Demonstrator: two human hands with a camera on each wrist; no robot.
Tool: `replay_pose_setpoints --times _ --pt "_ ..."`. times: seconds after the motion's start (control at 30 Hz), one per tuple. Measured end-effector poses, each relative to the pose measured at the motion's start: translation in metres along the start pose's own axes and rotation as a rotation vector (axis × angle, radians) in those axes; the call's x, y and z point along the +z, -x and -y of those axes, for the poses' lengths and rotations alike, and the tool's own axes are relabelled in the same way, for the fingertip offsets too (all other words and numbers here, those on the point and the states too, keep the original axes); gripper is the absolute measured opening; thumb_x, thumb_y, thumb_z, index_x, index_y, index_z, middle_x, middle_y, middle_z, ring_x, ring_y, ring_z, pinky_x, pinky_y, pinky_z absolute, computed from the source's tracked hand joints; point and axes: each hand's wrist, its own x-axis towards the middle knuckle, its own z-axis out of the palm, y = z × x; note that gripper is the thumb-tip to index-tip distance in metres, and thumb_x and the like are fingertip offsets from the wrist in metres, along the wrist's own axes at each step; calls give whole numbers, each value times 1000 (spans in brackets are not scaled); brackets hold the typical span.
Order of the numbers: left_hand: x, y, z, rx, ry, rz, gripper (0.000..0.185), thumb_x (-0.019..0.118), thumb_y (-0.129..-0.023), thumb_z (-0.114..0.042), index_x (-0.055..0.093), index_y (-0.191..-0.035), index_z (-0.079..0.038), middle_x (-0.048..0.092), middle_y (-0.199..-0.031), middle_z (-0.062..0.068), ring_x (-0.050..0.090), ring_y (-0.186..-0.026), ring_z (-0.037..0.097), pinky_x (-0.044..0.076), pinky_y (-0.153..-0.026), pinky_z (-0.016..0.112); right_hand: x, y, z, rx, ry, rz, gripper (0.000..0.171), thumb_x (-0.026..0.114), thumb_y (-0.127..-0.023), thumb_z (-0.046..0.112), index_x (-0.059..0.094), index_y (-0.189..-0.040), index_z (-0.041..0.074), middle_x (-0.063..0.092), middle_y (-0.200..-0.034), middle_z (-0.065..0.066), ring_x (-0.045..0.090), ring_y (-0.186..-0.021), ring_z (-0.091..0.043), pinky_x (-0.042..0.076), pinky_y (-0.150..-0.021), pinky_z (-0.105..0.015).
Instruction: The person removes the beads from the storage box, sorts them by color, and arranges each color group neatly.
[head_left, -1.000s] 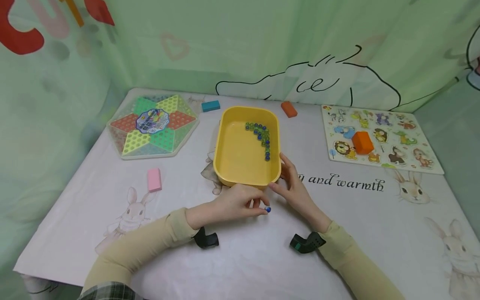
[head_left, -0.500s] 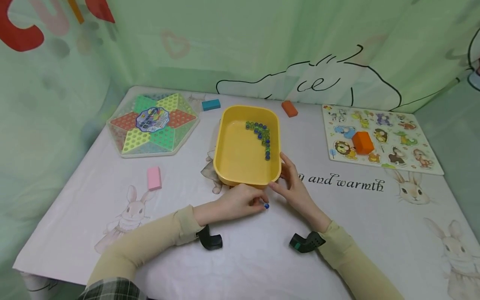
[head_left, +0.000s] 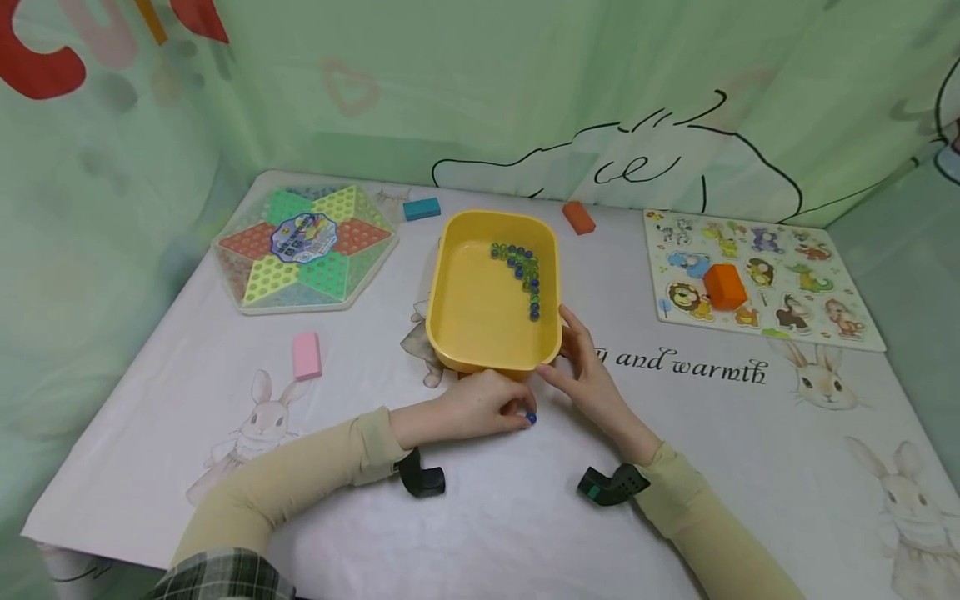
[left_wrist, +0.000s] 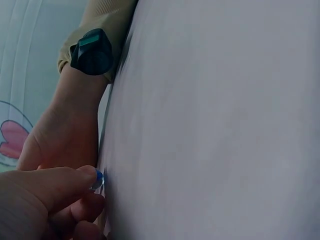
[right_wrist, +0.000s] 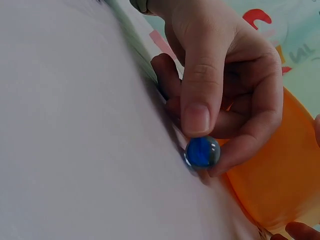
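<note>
**Left hand edges in with the marble**

Over the last second the left hand [head_left: 480,407] has slid a little toward the tray [head_left: 450,333] and slightly leftward, taking the blue marble [head_left: 532,418] with it. The marble, earlier just clear of the fingertips on the cloth, now sits pinched between thumb and fingertip, as the right wrist view shows [right_wrist: 202,151]. The left forearm has come further over the table, so the wrist camera [head_left: 420,478] lies a bit further right than before. The head view has drifted slightly, nudging the pink block [head_left: 306,355] up in the picture.
</note>
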Motion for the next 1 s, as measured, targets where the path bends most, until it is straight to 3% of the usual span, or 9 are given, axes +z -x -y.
replay_pose_setpoints --times 0.3,0.57,0.7,0.83,0.9,1.0 --pt "-4 -2 -1 -8 19 33 15 65 -86 -23 66 -98 -15 53 -66 -9 45 -58 -1 35 -55 11 -2 0 0 -12 0 3 82 60 -88 13 7 -148 30 29 -147 -18 36 -127 -37 15 -105 -62" --pt "-14 1 -7 38 -19 68 25 65 -86 -25 62 -108 -15 52 -68 -9 47 -60 0 37 -58 11 -4 1 1 -13 11 -3 82 60 -88 13 7 -148 32 31 -146 -17 38 -126 -37 14 -105 -63" --pt "-34 1 -13 125 3 198 30 65 -86 -27 61 -112 -13 56 -71 -9 49 -63 0 40 -60 11 -3 2 0 -12 10 -1 82 60 -88 13 7 -148 32 32 -145 -17 38 -125 -36 15 -104 -63" --pt "-63 -3 -13 213 134 312 26 65 -86 -24 63 -108 -10 59 -76 -6 49 -66 2 41 -63 14 -1 2 -1 6 11 3 82 61 -88 15 6 -148 33 31 -146 -17 39 -125 -36 15 -104 -63" --pt "-78 -8 -11 226 199 308 22 64 -87 -22 64 -106 -10 59 -77 -5 50 -68 4 42 -66 17 0 1 -2 13 15 3 82 61 -89 16 6 -147 33 30 -146 -16 38 -126 -36 15 -105 -63" --pt "-100 -18 -6 213 246 239 17 62 -88 -20 64 -102 -11 58 -78 -4 50 -72 6 42 -68 21 -1 1 -2 18 8 4 82 60 -89 16 6 -147 34 30 -147 -16 38 -126 -35 14 -105 -63"
